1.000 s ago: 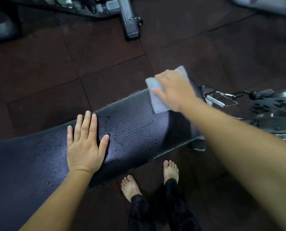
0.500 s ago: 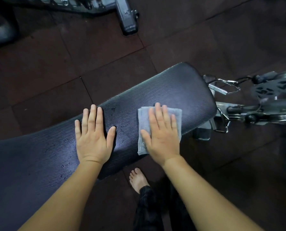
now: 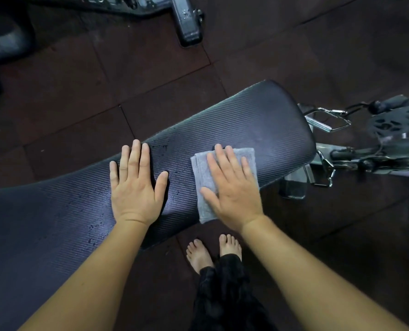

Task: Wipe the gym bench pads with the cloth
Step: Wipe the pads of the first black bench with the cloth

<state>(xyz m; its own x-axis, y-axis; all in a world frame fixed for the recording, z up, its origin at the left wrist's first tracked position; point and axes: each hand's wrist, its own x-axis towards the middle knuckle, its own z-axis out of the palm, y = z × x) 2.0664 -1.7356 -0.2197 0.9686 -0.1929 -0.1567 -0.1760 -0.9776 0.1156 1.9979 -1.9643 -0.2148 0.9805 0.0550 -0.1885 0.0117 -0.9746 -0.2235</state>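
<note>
A long black ribbed bench pad (image 3: 258,125) runs from the lower left to the upper right. Dark wet specks dot its surface near my left hand. A folded grey cloth (image 3: 202,177) lies on the pad near its front edge. My right hand (image 3: 232,189) presses flat on the cloth, fingers spread, covering most of it. My left hand (image 3: 135,185) rests flat and empty on the pad, a short way left of the cloth.
Chrome cable handles (image 3: 327,120) and a metal pulley frame (image 3: 399,144) crowd the pad's right end. A black machine foot (image 3: 189,25) stands on the dark rubber floor tiles (image 3: 103,80) behind the pad. My bare feet (image 3: 213,252) are below the pad's front edge.
My right hand has drawn the cloth from the pad's far right end back toward its front edge. Over the last half second it barely shifted. My left hand stayed planted.
</note>
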